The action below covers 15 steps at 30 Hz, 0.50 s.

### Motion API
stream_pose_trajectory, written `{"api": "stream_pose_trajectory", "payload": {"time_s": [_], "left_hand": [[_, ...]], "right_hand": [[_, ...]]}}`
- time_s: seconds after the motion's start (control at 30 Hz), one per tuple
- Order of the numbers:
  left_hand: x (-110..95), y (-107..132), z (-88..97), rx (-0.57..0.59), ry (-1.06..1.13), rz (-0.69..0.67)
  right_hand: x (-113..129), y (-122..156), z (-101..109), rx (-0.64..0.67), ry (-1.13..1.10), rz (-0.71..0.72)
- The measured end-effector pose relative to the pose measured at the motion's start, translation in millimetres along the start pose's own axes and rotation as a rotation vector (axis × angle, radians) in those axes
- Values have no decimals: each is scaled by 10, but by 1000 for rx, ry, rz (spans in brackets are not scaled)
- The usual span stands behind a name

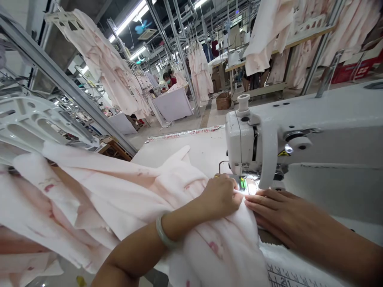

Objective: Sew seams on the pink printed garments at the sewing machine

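Note:
Pale pink fabric point(185, 187) with small printed flowers spreads across the sewing table and hangs over its front. A white sewing machine point(242, 135) stands at the right, its lamp lighting the needle area and a small green part point(242, 184) by the presser foot. Just left of the needle, my left hand point(221, 195) is closed, pinching the fabric edge between thumb and fingers. A pale bangle point(163, 231) circles that wrist. My right hand point(275, 211) lies flat with fingers stretched out, its fingertips resting on the fabric right in front of the needle.
White plastic hangers point(32, 115) with more pink garments stand close on the left, beside a slanting metal post point(68, 81). A printed ruler scale point(287, 277) shows at the table's front edge. Farther off are a seated person point(170, 79), hanging garments point(200, 71) and a cardboard box point(223, 101).

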<state>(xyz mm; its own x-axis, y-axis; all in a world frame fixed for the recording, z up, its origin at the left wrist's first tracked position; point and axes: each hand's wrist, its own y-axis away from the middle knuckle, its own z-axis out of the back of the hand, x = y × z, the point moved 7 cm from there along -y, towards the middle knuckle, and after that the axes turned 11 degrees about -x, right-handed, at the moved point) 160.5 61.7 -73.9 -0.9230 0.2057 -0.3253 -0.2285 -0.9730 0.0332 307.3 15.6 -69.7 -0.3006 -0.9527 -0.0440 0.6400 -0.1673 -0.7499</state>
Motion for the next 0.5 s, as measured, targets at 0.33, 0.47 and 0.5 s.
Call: {"api": "stream_pose_trajectory", "payload": {"time_s": [0.33,0.47,0.5], "left_hand": [[76,65,-63,-44,32,116],[62,72,-107,-65,43,98],[53,64,-116,-67,46,88]], "right_hand": [[-17,75,-28,8,14,13],[4,85,-30,-7,107,52],[-10,117,-40,-10,117,41]]}}
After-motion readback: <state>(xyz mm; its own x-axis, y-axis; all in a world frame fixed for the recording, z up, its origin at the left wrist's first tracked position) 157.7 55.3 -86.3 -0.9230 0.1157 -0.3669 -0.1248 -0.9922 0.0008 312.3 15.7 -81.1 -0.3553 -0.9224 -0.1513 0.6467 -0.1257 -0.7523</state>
